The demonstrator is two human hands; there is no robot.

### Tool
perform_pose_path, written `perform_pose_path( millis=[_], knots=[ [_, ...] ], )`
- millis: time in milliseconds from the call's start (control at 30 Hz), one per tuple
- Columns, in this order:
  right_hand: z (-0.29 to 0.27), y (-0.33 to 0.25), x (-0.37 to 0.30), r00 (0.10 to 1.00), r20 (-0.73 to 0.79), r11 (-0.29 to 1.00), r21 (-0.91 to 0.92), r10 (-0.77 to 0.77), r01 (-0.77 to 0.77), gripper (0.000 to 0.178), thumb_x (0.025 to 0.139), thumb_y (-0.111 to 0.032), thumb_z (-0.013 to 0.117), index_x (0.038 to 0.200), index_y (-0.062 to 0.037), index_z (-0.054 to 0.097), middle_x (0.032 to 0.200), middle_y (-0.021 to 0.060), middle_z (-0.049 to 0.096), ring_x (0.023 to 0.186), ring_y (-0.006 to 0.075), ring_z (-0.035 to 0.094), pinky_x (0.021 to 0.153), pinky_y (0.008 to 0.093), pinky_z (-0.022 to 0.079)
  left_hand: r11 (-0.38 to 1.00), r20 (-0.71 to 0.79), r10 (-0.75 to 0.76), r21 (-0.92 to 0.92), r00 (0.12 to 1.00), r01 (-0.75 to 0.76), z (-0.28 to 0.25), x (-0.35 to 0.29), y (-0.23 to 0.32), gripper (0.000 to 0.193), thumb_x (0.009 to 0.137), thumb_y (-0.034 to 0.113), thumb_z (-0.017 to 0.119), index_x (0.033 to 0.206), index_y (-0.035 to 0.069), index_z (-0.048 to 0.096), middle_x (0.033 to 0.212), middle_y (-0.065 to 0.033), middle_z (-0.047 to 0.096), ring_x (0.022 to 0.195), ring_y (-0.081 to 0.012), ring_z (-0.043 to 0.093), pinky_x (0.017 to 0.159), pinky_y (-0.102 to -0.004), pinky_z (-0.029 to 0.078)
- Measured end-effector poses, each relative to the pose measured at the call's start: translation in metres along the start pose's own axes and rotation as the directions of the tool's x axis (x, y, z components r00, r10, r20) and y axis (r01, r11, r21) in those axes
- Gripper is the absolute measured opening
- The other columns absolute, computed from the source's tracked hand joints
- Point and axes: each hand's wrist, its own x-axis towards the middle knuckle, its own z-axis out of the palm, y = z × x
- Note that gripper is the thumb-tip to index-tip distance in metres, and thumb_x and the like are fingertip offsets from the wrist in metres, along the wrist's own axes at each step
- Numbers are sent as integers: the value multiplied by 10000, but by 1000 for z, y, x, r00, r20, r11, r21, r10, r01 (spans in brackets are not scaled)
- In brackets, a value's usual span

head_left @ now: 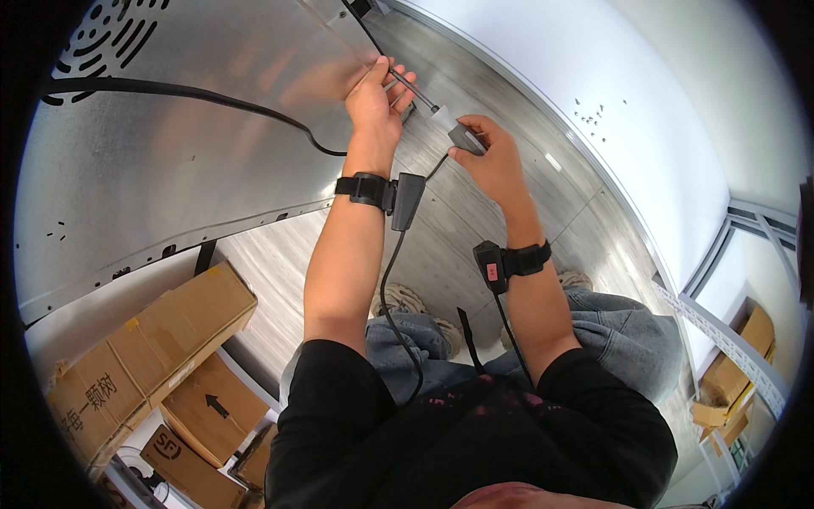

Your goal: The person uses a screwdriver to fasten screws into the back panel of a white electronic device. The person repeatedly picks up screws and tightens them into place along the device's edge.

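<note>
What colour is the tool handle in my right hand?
The handle is grey and whitish; head view shows it.

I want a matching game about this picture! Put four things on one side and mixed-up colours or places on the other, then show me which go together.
Things:
1. Jeans
2. Grey-and-white piece
3. Thick black cable
4. Long cardboard box

Colours and places:
A. Across the silver metal panel
B. At the lower left of the picture
C. Blue
D. In the fingers of the right hand

Right pairs: 1-C, 2-D, 3-A, 4-B.
</note>
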Motion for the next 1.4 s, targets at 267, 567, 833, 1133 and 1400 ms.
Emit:
perform_pose_path(
  millis=[267, 567, 833, 1133, 1400],
  knots=[
    [-9, -10, 1, 970, 90, 934, 262, 226, -242, 410, 771, -134, 680, 1147, -25, 562, 934, 70, 640, 823, 183, 606, 745, 303, 475, 1000, 13, -13, 18, 1000, 13, -1, -1, 3, 197, 905, 195, 495, 969, 37, 592, 853, -62, 615, 749, -197, 626, 634, -308, 532],
    [-7, 0, 2, 998, 64, 993, 117, -13, 5, 414, 751, -151, 713, 1111, -17, 558, 813, 85, 640, 810, 145, 611, 709, 275, 474, 1000, 35, -13, 15, 999, 12, -3, 0, 1, 235, 915, 210, 447, 999, 52, 598, 854, -47, 626, 744, -165, 604, 639, -284, 491],
    [-8, -10, -3, 966, 130, 901, 350, 223, -255, 380, 754, -112, 709, 1092, -36, 552, 808, 41, 563, 713, 93, 528, 631, 245, 445, 1000, 62, -16, -3, 998, 16, -4, 0, -1, 242, 916, 212, 437, 1008, 54, 595, 841, -53, 632, 732, -169, 612, 641, -294, 493],
    [-1, 1, -5, 997, -74, 997, 69, -36, 41, 374, 675, -72, 744, 1023, -16, 619, 890, 59, 591, 813, 159, 565, 741, 304, 462, 998, 90, -26, -60, 996, 32, -9, 3, -5, 259, 917, 201, 416, 1028, 41, 586, 849, -65, 631, 771, -197, 630, 642, -303, 518],
    [-22, 26, -12, 976, 24, 906, 366, 218, -211, 365, 681, -66, 726, 1027, -11, 624, 840, 56, 622, 661, 111, 556, 527, 241, 456, 1000, 199, -15, -11, 980, 17, 2, 4, -32, 270, 932, 186, 436, 1104, 15, 555, 888, -98, 619, 750, -209, 639, 632, -285, 545]
  ],
)
